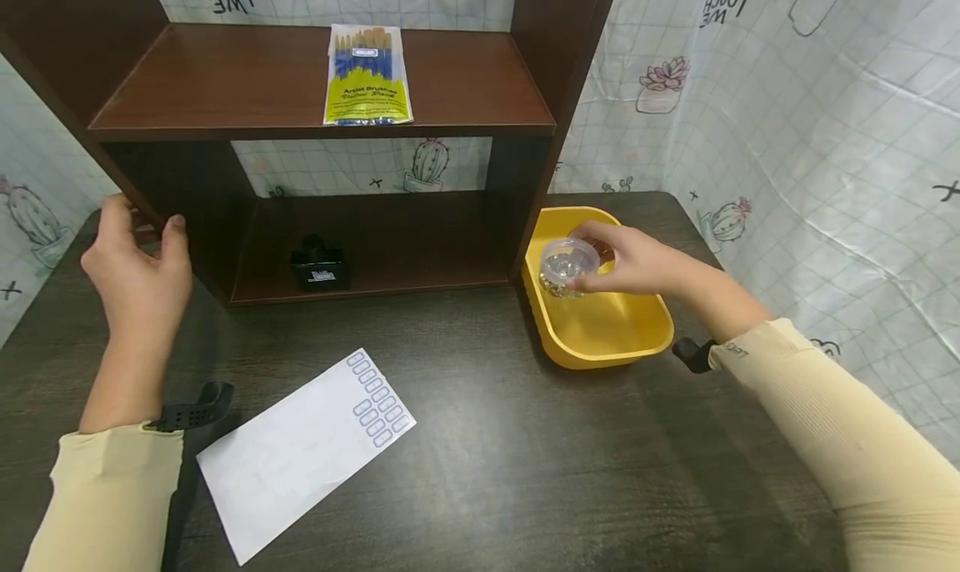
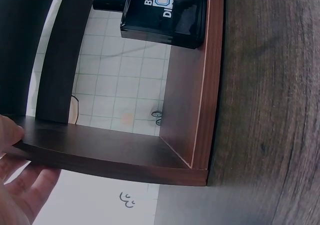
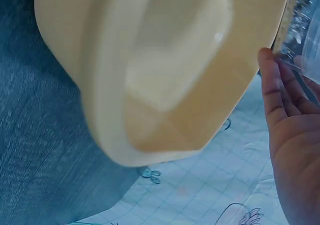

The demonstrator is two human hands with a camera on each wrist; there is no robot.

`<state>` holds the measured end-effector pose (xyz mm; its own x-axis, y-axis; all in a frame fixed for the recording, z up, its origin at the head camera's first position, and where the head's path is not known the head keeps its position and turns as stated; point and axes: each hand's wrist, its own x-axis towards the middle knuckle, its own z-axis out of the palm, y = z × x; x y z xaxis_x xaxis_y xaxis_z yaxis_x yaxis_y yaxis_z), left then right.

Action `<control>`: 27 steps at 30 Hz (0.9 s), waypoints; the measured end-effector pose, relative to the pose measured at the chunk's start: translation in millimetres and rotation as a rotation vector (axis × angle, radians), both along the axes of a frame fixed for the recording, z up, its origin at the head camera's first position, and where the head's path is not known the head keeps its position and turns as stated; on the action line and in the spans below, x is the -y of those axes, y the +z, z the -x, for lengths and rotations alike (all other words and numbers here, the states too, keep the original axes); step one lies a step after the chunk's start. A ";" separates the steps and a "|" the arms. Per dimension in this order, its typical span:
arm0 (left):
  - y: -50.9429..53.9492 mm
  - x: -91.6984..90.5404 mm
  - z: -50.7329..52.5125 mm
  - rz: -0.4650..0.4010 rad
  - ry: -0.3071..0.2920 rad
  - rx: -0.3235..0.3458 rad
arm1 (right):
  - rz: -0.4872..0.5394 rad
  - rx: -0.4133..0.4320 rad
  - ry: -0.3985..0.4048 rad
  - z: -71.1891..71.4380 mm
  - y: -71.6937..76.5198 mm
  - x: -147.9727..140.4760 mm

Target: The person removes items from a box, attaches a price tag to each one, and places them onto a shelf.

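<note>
My right hand (image 1: 626, 259) grips a small clear plastic tub (image 1: 567, 262) over the yellow basket (image 1: 660, 326). Small shiny bits show through the tub's clear wall; their kind cannot be made out. In the right wrist view the fingers (image 3: 272, 87) hold the tub (image 3: 295, 32) by its side. At the far left, my left hand (image 1: 142, 276) holds the edge of the dark brown wooden shelf (image 1: 480, 122), thumb on the inner face and fingers outside. The left wrist view shows this grip on the side panel (image 2: 110, 152) too.
A pack of artist brushes (image 1: 367, 80) lies on the upper shelf board. A black bottle (image 1: 320, 265) stands on the lower one. On the dark table, a white envelope-like sheet (image 1: 300, 455) lies in front of the shelf. Patterned sheeting (image 1: 825, 138) hangs behind and at right.
</note>
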<state>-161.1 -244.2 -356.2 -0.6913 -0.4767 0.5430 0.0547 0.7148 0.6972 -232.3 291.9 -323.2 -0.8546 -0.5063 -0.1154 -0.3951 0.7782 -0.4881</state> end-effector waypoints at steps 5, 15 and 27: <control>-0.8 0.0 0.4 0.007 -0.008 -0.019 | 0.086 -0.064 0.013 -16.4 -0.1 3.0; -0.6 0.2 0.9 0.014 -0.006 -0.036 | 0.272 -0.109 0.126 -45.2 -7.9 27.7; 0.0 0.0 0.1 0.001 -0.010 -0.039 | 0.279 -0.155 0.243 -83.8 -33.6 75.5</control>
